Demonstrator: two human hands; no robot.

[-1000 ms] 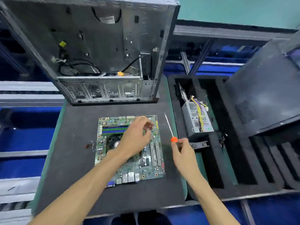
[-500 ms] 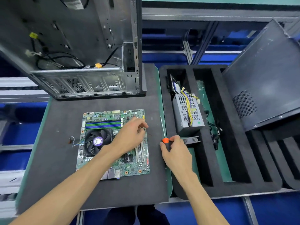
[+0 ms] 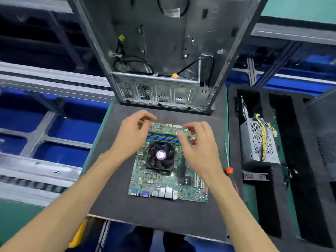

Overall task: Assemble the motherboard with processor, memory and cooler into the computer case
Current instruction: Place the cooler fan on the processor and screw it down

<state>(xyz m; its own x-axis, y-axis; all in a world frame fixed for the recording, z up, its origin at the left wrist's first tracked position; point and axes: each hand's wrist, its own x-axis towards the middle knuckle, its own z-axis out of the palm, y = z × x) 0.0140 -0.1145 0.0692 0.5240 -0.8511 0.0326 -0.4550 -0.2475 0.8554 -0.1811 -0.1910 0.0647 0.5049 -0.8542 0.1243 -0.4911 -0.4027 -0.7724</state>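
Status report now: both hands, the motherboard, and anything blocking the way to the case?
Left hand and right hand empty, fingers curled over the motherboard far edge. Board flat on mat, cooler mounted. Case open, loose cables inside.

The computer case (image 3: 163, 51) is cropped at the top; hands (image 3: 132, 135) cover the motherboard's (image 3: 156, 180) far corners.

1. Your view is evenly and brightly lit from overhead, with only soft shadows.
2. Motion blur smears your left hand (image 3: 133, 132), your right hand (image 3: 199, 148) and the grey metal rails (image 3: 45, 79) at left.
3. Wide-angle distortion bends the edges.
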